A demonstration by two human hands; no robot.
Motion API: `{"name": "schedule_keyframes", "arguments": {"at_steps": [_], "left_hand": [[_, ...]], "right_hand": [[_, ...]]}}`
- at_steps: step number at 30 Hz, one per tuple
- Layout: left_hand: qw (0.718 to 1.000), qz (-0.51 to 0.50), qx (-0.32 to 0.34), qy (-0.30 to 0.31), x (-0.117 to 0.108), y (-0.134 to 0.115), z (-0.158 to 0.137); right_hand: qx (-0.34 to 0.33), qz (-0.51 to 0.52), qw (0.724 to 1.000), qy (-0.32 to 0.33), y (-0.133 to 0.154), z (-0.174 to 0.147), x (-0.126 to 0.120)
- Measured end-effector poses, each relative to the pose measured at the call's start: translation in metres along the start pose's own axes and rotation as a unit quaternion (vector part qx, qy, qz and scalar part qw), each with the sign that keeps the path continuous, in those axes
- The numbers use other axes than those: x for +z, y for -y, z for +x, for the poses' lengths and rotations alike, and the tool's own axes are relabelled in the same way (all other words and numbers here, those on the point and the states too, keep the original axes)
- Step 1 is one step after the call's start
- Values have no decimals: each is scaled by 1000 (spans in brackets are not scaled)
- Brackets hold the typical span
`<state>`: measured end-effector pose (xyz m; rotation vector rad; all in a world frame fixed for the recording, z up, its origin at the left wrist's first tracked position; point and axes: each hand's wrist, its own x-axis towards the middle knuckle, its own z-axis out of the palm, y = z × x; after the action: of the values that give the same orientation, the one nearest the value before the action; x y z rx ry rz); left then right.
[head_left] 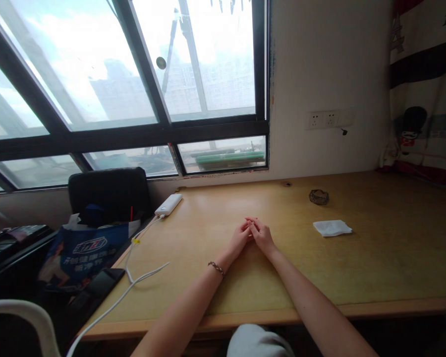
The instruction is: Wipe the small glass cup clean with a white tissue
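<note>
Beside a dark-framed window [223,130], on a yellow wooden worktop [204,218], the left hand [241,239] and right hand [260,236] rest fingertips together, gripping nothing visible. A folded white tissue [332,228] lies right of them. Near the back-left corner, a white rectangular device [169,204] could fall if its white cable [143,278], crossing the left edge, snags.

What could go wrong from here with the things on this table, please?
The white power bank lies by the left edge of the table, and its white cable runs past that edge; a tug on the cable might pull it off. The white tissue looks loose, so a sideways sweep of the right hand, which touches the left hand, could push it away.
</note>
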<state>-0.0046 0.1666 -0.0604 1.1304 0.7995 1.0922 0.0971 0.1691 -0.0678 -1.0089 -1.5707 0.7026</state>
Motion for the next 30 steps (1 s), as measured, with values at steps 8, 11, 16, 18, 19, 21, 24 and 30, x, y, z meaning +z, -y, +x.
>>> {"name": "schedule_keyframes", "arguments": {"at_steps": [8,11,16,18,19,21,24,30], "left_hand": [[1000,12,-5,-8,0,2,3],[1000,10,-7,-9,0,2,3],[1000,10,-3,-6,0,2,4],[1000,11,-4,-7,0,3,4],[1000,12,-4,-8,0,3,4],[1000,13,-3,-9,-1,4,5],[1000,14,3,-5,-1,5,6],[1000,7,15,-4,-1,7,7]], "right_hand": [[-4,-7,1000,-4,-3,0,0],[-4,-8,1000,-8,-4,1,1],[-3,-10,1000,-8,-4,1,1],[-2,-14,1000,-8,-3,1,1],[-2,-16,1000,-8,-2,1,1],[-1,-22,1000,-7,0,0,0],[3,-26,1000,-3,2,0,-1],[-3,-19,1000,-8,1,0,0]]}}
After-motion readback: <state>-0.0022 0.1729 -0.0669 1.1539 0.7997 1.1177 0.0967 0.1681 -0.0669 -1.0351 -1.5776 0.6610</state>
